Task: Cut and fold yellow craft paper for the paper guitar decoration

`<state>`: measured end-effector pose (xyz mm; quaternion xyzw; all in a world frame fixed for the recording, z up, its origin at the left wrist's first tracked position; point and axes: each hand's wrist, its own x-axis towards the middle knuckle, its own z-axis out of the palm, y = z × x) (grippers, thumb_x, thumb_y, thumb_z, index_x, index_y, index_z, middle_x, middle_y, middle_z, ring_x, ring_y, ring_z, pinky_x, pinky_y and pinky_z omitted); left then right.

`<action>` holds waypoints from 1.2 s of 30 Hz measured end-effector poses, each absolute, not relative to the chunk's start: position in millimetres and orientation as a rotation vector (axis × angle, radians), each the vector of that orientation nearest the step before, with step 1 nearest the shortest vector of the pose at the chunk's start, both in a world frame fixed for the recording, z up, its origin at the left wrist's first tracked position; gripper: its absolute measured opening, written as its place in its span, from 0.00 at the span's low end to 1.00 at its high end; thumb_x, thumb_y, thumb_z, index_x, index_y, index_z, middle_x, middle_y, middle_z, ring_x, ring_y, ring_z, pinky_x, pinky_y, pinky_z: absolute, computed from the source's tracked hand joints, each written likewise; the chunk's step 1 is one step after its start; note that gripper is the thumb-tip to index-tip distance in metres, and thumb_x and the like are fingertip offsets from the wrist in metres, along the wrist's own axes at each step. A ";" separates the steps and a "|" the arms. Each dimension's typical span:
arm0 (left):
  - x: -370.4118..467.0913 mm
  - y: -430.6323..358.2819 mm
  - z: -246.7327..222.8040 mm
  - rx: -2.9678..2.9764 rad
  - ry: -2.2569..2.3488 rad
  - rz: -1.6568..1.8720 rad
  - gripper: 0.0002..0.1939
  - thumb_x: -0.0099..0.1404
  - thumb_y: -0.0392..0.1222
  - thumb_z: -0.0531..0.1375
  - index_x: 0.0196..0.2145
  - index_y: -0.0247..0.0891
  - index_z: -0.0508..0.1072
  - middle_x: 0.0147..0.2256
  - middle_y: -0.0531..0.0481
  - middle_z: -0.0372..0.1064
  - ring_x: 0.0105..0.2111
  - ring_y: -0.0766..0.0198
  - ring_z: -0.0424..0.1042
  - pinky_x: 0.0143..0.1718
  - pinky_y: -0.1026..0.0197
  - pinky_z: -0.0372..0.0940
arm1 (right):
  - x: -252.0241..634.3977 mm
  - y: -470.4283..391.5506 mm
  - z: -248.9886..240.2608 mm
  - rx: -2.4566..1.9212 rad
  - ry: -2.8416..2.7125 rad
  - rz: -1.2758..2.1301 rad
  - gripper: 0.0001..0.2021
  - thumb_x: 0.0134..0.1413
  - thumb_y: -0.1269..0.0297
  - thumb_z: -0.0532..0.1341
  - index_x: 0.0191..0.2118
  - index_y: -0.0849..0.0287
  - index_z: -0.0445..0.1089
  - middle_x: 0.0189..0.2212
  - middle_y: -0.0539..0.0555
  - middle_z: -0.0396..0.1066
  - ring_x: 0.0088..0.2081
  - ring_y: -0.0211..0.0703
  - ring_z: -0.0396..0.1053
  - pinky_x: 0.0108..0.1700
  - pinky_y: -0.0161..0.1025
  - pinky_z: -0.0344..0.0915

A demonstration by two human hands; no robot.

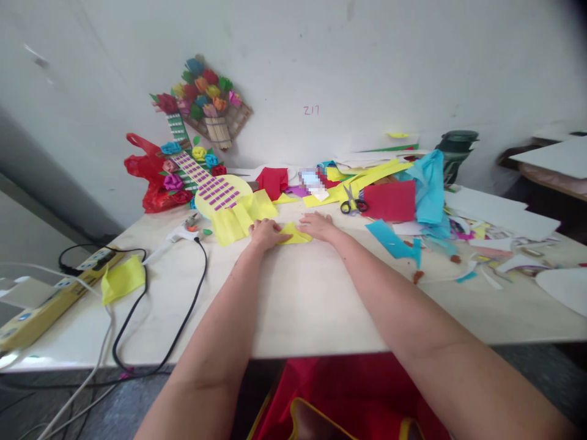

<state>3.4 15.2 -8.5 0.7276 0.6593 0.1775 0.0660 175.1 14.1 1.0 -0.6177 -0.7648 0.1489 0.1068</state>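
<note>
A small folded piece of yellow crepe paper (294, 233) lies on the table between my two hands. My left hand (266, 234) has its fingers curled at the paper's left end, and its thumb rests on the paper. My right hand (317, 226) lies low over the right end, its fingers stretched out and its thumb side touching the paper. Just beyond my left hand is a larger sheet of yellow crepe paper (229, 225). It overlaps the pale yellow guitar-shaped cutout (229, 189) with purple strips.
Black-handled scissors (352, 200) lie beside red paper (389, 200) and blue crepe paper (428, 189). Scraps cover the right side. At left are a white glue gun (181, 233), its black cord, a yellow power strip (59, 299) and a red plastic bag (151, 174). Paper flowers (206, 91) stand against the wall.
</note>
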 end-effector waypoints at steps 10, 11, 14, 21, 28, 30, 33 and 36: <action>4.6 10.4 -9.7 2.061 1.596 0.890 0.14 0.41 0.48 0.63 0.21 0.39 0.62 0.18 0.56 0.58 0.21 0.68 0.59 0.24 0.64 0.53 | 178.6 26.0 -11.3 -1.603 -1.971 0.541 0.15 0.41 0.52 0.58 0.34 0.54 0.70 0.43 0.50 0.68 0.48 0.47 0.61 0.54 0.49 0.44; 4.9 9.7 -10.2 2.022 1.536 0.939 0.14 0.41 0.47 0.63 0.21 0.38 0.62 0.18 0.57 0.57 0.20 0.69 0.57 0.22 0.65 0.52 | 178.9 26.6 -12.0 -1.555 -1.919 0.587 0.16 0.40 0.53 0.59 0.35 0.55 0.70 0.42 0.51 0.69 0.46 0.46 0.63 0.53 0.46 0.48; 5.9 8.0 -10.9 1.875 1.391 1.063 0.15 0.40 0.45 0.64 0.23 0.38 0.61 0.16 0.60 0.54 0.17 0.72 0.54 0.19 0.67 0.49 | 179.8 24.7 -10.8 -1.330 -1.738 0.841 0.21 0.40 0.59 0.60 0.43 0.60 0.65 0.38 0.54 0.70 0.40 0.40 0.66 0.44 0.39 0.59; 6.7 4.7 -9.1 1.625 1.155 1.169 0.19 0.40 0.45 0.65 0.30 0.37 0.64 0.17 0.60 0.57 0.17 0.74 0.57 0.20 0.69 0.52 | 182.5 17.0 -4.6 -1.184 -1.640 1.235 0.17 0.31 0.57 0.66 0.29 0.62 0.68 0.22 0.49 0.69 0.22 0.34 0.65 0.21 0.29 0.58; 3.9 -0.5 -4.5 1.454 1.026 1.154 0.18 0.46 0.52 0.62 0.27 0.34 0.67 0.23 0.52 0.67 0.24 0.68 0.66 0.26 0.66 0.61 | 182.9 17.9 -5.6 -1.165 -1.551 1.315 0.15 0.27 0.59 0.68 0.21 0.61 0.65 0.16 0.47 0.66 0.17 0.34 0.64 0.14 0.28 0.52; 3.1 -1.1 -4.2 1.396 0.973 1.115 0.18 0.48 0.54 0.60 0.27 0.34 0.68 0.24 0.50 0.68 0.26 0.65 0.68 0.27 0.64 0.63 | 182.7 17.3 -5.1 -1.162 -1.542 1.326 0.15 0.26 0.60 0.68 0.21 0.61 0.64 0.16 0.47 0.66 0.17 0.33 0.64 0.14 0.28 0.52; 1.8 -1.5 -4.9 1.345 0.938 1.031 0.19 0.47 0.52 0.61 0.29 0.33 0.69 0.27 0.47 0.69 0.29 0.61 0.70 0.28 0.60 0.66 | 182.3 16.3 -4.4 -1.143 -1.556 1.346 0.15 0.27 0.60 0.68 0.21 0.62 0.64 0.15 0.47 0.65 0.17 0.34 0.64 0.14 0.28 0.53; 0.3 -1.7 -6.4 1.354 0.924 0.985 0.18 0.45 0.48 0.63 0.30 0.33 0.69 0.28 0.47 0.69 0.29 0.61 0.70 0.29 0.59 0.67 | 181.9 15.5 -4.2 -1.100 -1.566 1.384 0.14 0.27 0.61 0.68 0.22 0.61 0.64 0.16 0.47 0.66 0.17 0.34 0.64 0.15 0.28 0.55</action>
